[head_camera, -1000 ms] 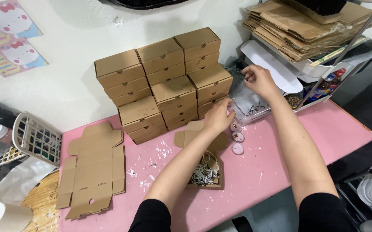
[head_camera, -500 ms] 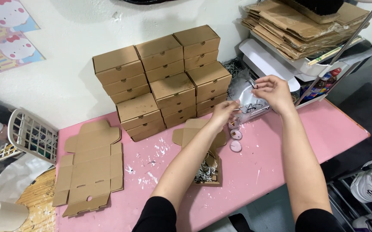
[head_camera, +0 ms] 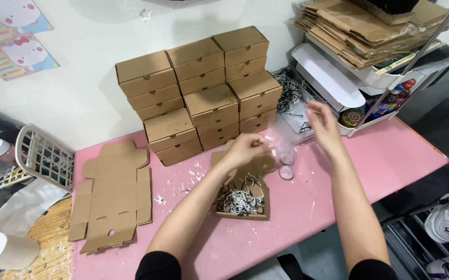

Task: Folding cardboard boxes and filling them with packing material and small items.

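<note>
Pink tabletop [head_camera: 338, 197] against a white wall, speckled with white paper scraps. Landmark: the open brown cardboard box with shredded paper filling [head_camera: 241, 199]. Left hand [head_camera: 245, 149] just behind the box, fingers pinched together on the edge of a thin clear plastic film [head_camera: 281, 140]. Right hand [head_camera: 322, 124] behind and right of the box, blurred; grip cannot be told. Two small round pinkish discs [head_camera: 286, 167] lie just right of the box. Judgement: keep the film taut and low over the box.

Open box [head_camera: 241, 199] before stacked boxes [head_camera: 203, 98], flat cardboard [head_camera: 113, 194] to its left
</note>
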